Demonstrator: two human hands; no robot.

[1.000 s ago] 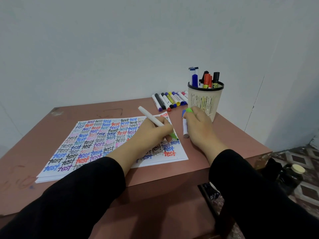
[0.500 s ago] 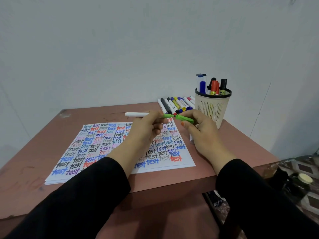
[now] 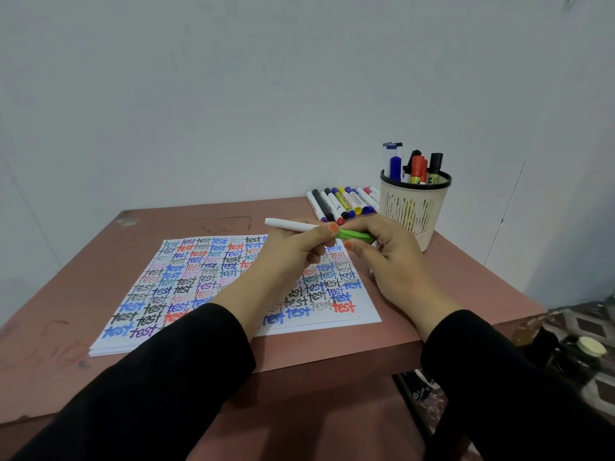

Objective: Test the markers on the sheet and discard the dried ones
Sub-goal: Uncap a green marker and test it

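Green plastic is what I am watching: the green cap (image 3: 357, 235) is sitting pinched in my right hand (image 3: 392, 261), meeting the nib end of the white marker (image 3: 289, 224), which my left hand (image 3: 296, 251) is gripping around the barrel. Both are hovering just above the far right corner of the test sheet (image 3: 186, 281), clear of the surface (image 3: 83, 261). I am judging this as recapping. If the cap is going on skewed, it may not be sealing, and a good marker could be drying out — or the nib smearing my fingers. My right hand is also working near the slotted pen holder (image 3: 416, 211) and the row of markers (image 3: 342, 202). A wide swing could be toppling one or scattering the other — muddling tested with untested.
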